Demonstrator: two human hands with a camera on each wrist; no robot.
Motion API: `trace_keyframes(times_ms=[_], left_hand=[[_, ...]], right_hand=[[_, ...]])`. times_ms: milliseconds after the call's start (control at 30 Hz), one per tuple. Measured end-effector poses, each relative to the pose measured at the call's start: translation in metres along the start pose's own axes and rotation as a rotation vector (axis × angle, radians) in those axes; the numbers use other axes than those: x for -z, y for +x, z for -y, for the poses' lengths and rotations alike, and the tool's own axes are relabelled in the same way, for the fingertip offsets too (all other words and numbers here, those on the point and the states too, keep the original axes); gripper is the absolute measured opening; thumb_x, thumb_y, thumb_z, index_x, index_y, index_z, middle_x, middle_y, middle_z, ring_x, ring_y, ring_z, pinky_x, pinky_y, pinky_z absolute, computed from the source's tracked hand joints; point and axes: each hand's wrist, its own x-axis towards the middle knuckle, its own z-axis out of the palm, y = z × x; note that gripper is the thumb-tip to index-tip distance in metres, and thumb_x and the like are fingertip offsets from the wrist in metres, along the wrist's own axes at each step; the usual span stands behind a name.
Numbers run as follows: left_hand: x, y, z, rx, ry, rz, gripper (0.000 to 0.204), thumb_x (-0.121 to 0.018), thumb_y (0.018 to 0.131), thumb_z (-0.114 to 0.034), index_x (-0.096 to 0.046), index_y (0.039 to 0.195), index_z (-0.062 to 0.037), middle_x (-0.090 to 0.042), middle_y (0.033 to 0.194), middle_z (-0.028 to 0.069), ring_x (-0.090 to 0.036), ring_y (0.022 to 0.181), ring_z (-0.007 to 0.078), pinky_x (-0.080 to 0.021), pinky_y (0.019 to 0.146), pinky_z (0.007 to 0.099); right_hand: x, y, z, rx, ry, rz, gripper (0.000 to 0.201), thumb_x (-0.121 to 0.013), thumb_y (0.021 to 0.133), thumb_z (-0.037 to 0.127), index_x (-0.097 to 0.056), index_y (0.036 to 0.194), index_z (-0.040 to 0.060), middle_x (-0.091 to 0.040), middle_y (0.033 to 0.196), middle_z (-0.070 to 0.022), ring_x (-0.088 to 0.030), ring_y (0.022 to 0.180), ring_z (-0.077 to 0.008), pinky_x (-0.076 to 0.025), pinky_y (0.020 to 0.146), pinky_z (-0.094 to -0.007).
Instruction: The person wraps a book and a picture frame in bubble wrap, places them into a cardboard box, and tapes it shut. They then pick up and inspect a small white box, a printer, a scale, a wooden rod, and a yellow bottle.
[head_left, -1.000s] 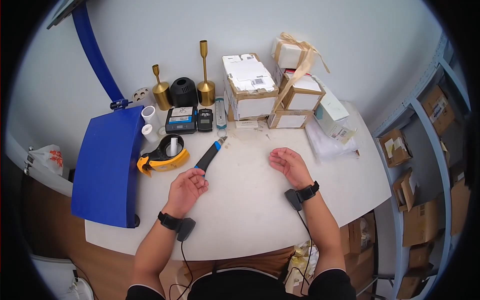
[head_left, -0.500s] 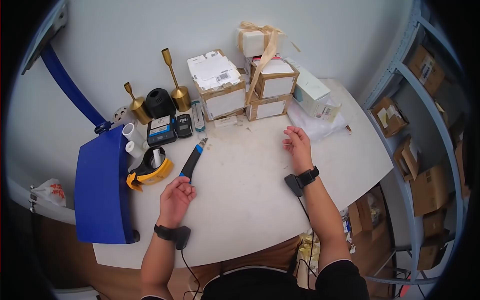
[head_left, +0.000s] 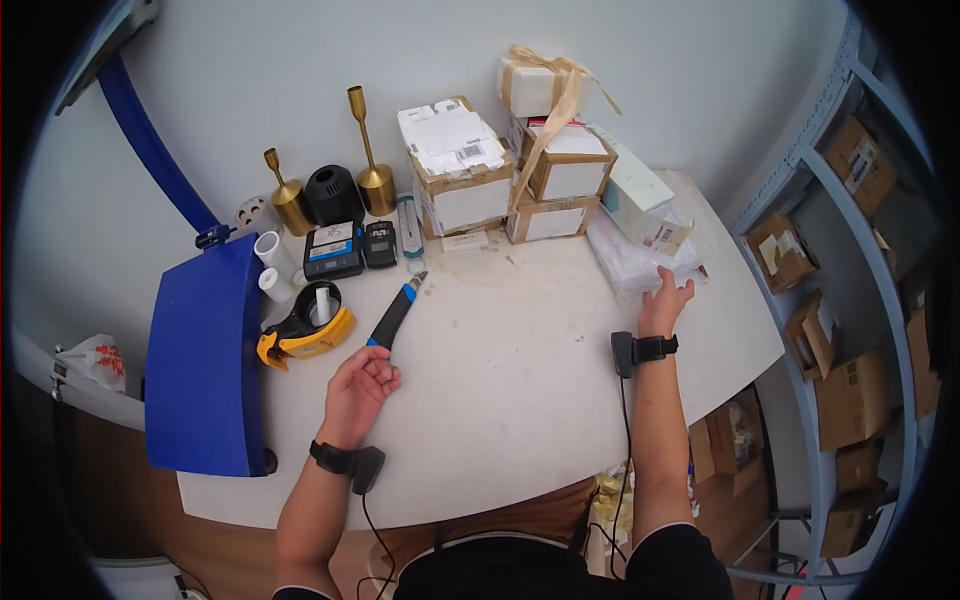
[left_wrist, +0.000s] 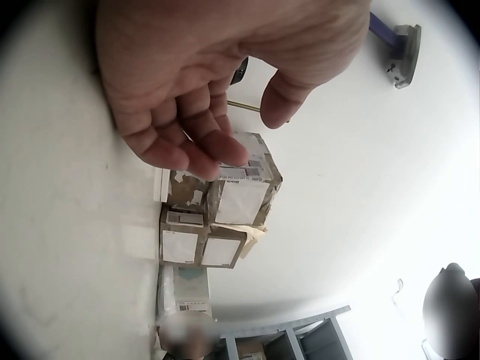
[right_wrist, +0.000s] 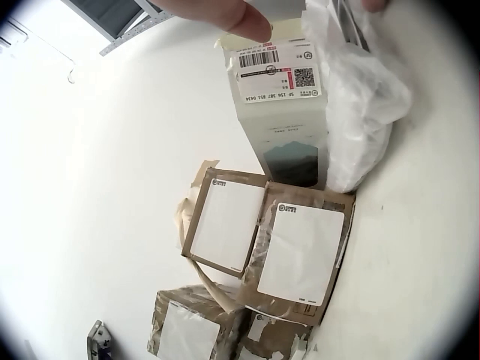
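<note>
White translucent plastic bag (head_left: pixel 625 262), crumpled, lies on the pale tabletop (head_left: pixel 500 400) toward the person's right, partly under a long pale-green box (head_left: pixel 640 195) with a printed shipping label. The right hand (head_left: pixel 663 302) is at the bag's near edge, its fingers spread wide with a gap between thumb and fingers; whether any fingertip touches the plastic cannot be told.

The left hand (head_left: pixel 362 395) is palm up, its fingers loosely bent and holding nothing. Its fingertips are right by the lower end of a cutting tool with a black and blue handle and metal tip (head_left: pixel 393 317); contact there cannot be told either.

To the left of the pale-green box, two brown cardboard boxes with white labels (head_left: pixel 560 190) are stacked, topped by a white box tied with beige ribbon (head_left: pixel 530 88). A larger brown carton covered with white papers (head_left: pixel 465 190) is beside them. Farther left are two brass-coloured candlesticks (head_left: pixel 376 190), a black device with a blue-striped label (head_left: pixel 333 262), a yellow and black tape dispenser (head_left: pixel 318 338) and a large blue panel (head_left: pixel 200 360).
</note>
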Motion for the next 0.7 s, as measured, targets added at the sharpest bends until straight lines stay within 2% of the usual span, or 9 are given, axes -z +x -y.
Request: trace_keyframes(times_ms=[67,100,167,200,267,367,600,667,700], left_hand=[[0.001,0.000,0.001,0.001,0.004,-0.009,0.030,-0.044,0.103,-0.027,-0.062,0.107,-0.0019,-0.063,0.081,0.0071,-0.063,0.089,0.0238,-0.052,0.084,0.0348],[0.001,-0.001,0.000,0.002,0.004,-0.011,0.030,-0.044,0.103,-0.027,-0.062,0.107,-0.0019,-0.063,0.081,0.0071,-0.063,0.089,0.0238,-0.052,0.084,0.0348],[0.000,-0.001,0.001,-0.001,0.012,0.004,0.031,-0.045,0.103,-0.027,-0.062,0.107,-0.0019,-0.063,0.081,0.0071,-0.063,0.089,0.0238,-0.052,0.085,0.0347],[0.000,-0.001,0.001,0.001,0.013,0.005,0.031,-0.045,0.103,-0.027,-0.062,0.107,-0.0019,-0.063,0.081,0.0071,-0.063,0.089,0.0238,-0.052,0.085,0.0347],[-0.001,-0.001,0.001,-0.004,0.016,-0.011,0.030,-0.045,0.103,-0.027,-0.062,0.108,-0.0019,-0.063,0.081,0.0070,-0.063,0.089,0.0238,-0.052,0.085,0.0347],[0.001,-0.001,0.001,-0.003,0.006,0.008,0.030,-0.045,0.103,-0.026,-0.062,0.108,-0.0019,-0.063,0.081,0.0070,-0.064,0.089,0.0237,-0.052,0.085,0.0345],[0.002,-0.001,0.002,-0.019,0.046,0.038,0.030,-0.048,0.104,-0.027,-0.062,0.109,-0.0006,-0.066,0.084,0.0067,-0.066,0.089,0.0222,-0.053,0.086,0.0334],[0.003,0.000,0.002,-0.021,0.041,0.047,0.030,-0.047,0.104,-0.027,-0.062,0.109,-0.0005,-0.066,0.084,0.0068,-0.066,0.089,0.0222,-0.053,0.085,0.0332],[0.003,0.000,0.002,-0.023,0.043,0.049,0.030,-0.047,0.104,-0.027,-0.062,0.109,-0.0005,-0.066,0.084,0.0068,-0.066,0.089,0.0222,-0.053,0.085,0.0332]], right_hand=[[-0.001,-0.028,0.031,-0.292,0.258,0.139,0.075,-0.071,0.084,0.010,-0.032,0.146,0.0029,-0.043,0.141,-0.0184,-0.046,0.128,-0.0319,-0.044,0.103,-0.0507],[0.000,-0.025,0.028,-0.294,0.256,0.139,0.075,-0.071,0.084,0.010,-0.032,0.146,0.0029,-0.043,0.141,-0.0184,-0.046,0.128,-0.0319,-0.044,0.103,-0.0507],[0.005,-0.014,0.016,-0.404,0.445,0.369,0.074,-0.069,0.087,0.007,-0.030,0.150,0.0060,-0.043,0.141,-0.0180,-0.052,0.125,-0.0317,-0.047,0.103,-0.0488],[0.006,-0.008,0.012,-0.404,0.445,0.366,0.074,-0.069,0.087,0.007,-0.030,0.150,0.0060,-0.043,0.141,-0.0180,-0.052,0.125,-0.0317,-0.047,0.103,-0.0488],[0.007,-0.002,0.004,-0.385,0.435,0.450,0.043,-0.067,0.089,0.006,-0.045,0.126,0.0039,-0.059,0.121,-0.0135,-0.060,0.112,-0.0290,-0.053,0.096,-0.0427],[0.005,-0.001,-0.002,-0.255,0.355,0.513,0.035,-0.065,0.091,0.002,-0.046,0.121,0.0025,-0.060,0.121,-0.0131,-0.062,0.111,-0.0271,-0.055,0.094,-0.0400],[0.007,0.004,-0.001,-0.230,0.161,0.538,0.041,-0.062,0.091,-0.002,-0.047,0.128,0.0036,-0.062,0.121,-0.0115,-0.066,0.105,-0.0240,-0.060,0.082,-0.0367],[0.013,0.007,-0.001,-0.181,0.103,0.593,0.030,-0.066,0.094,0.014,-0.054,0.119,0.0015,-0.065,0.109,-0.0101,-0.068,0.087,-0.0196,-0.060,0.068,-0.0329],[0.019,0.009,0.008,-0.180,0.106,0.593,0.030,-0.066,0.094,0.014,-0.054,0.119,0.0015,-0.065,0.109,-0.0101,-0.068,0.087,-0.0196,-0.060,0.068,-0.0329]])
